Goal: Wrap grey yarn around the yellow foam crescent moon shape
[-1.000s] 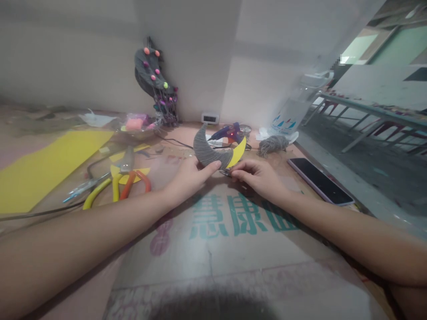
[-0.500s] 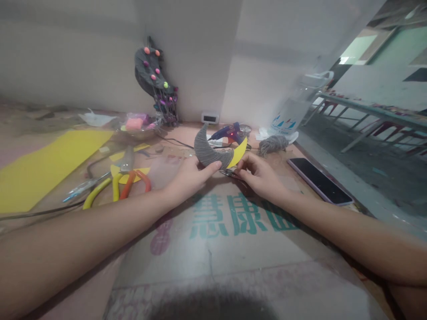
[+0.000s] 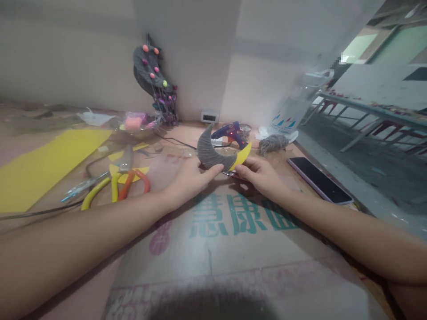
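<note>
A crescent moon shape (image 3: 213,153) is held up over the cardboard, most of it wound in grey yarn and its right tip bare yellow. My left hand (image 3: 196,175) grips the wrapped part from below, thumb across the front. At the yellow end, my right hand (image 3: 258,173) pinches the crescent between thumb and fingers. A thin metal item (image 3: 230,174) shows just under it; I cannot make out what it is. Behind the crescent lies a dark blue glue gun (image 3: 230,132) with a red light. A ball of grey yarn (image 3: 273,144) sits to the right.
Pliers (image 3: 126,173) with yellow and orange handles lie at left on yellow scraps, near a yellow sheet (image 3: 50,164). A finished grey moon ornament (image 3: 151,71) leans on the wall. A phone (image 3: 320,180) and a clear bottle (image 3: 290,106) stand along the right side.
My right hand has moved from beside the yellow tip to a pinch on it, thumb now in front. The crescent has shifted slightly right and tilted a little.
</note>
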A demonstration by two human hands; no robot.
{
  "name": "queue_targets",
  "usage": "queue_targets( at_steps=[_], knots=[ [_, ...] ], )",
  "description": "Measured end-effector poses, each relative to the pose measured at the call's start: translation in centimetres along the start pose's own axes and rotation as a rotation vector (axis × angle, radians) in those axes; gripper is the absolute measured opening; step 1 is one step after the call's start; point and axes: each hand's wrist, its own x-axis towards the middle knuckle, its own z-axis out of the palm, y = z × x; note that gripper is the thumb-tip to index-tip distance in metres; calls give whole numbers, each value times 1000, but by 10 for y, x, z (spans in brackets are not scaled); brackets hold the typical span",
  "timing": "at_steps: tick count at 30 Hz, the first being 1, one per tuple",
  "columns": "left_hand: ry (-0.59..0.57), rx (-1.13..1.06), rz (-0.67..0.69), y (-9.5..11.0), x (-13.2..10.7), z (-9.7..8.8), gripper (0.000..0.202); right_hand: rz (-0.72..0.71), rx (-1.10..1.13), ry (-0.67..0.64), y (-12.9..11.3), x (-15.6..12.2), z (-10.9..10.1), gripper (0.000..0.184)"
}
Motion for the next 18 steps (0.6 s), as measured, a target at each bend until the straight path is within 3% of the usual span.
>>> queue_targets(
  at_steps=[6, 18],
  knots=[
    [-22, 58, 18, 2, -3, 0, 31, 43, 34, -25, -3, -2, 1, 33],
    [9, -24, -13, -3, 1, 1, 34, 70, 61, -60, -7, -4, 5, 21]
  ],
)
